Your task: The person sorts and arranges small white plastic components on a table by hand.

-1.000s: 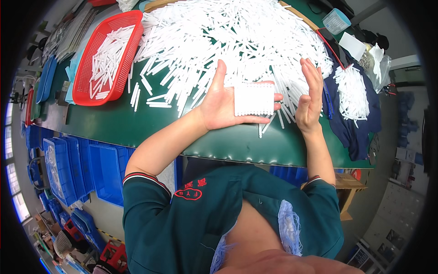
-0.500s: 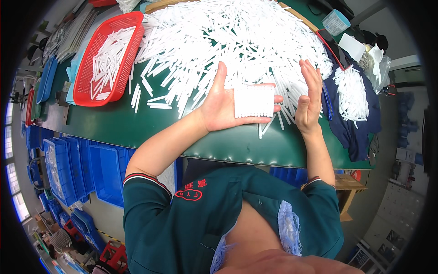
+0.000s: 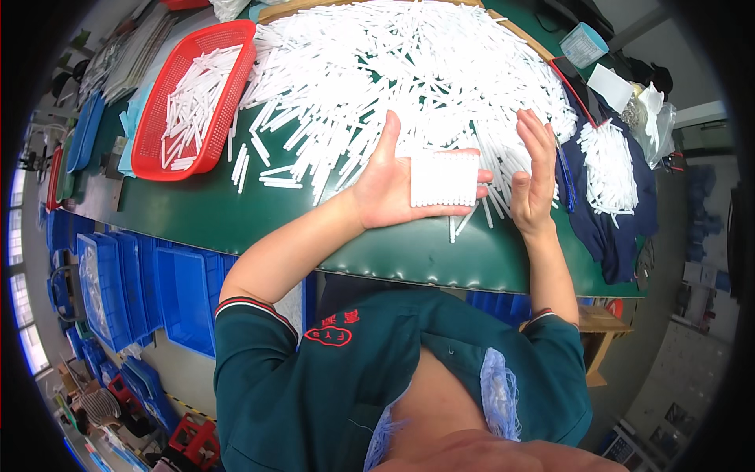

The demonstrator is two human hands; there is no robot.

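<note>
Across the outstretched fingers of my left hand (image 3: 381,189) a flat row of short white plastic sticks (image 3: 443,179) is held, the pieces side by side. The thumb of that hand points up, away from the row. My right hand (image 3: 535,177) is raised to the right of the row, open, its fingers extended and its thumb apart, with nothing in it. Beyond both hands a large heap of loose white sticks (image 3: 409,71) spreads over the green tabletop (image 3: 393,252). A few sticks lie under and just beside the left hand's fingertips.
A red perforated basket (image 3: 149,157) with white sticks stands at the left. On the right, a dark blue cloth (image 3: 602,236) carries a pile of sticks (image 3: 609,169); a light blue tub (image 3: 583,45) stands farther back. Blue crates (image 3: 185,299) stand below the table's left edge.
The whole view has shifted slightly, with the left hand and its row of sticks appearing a little farther right. Both hands keep nearly the same pose.
</note>
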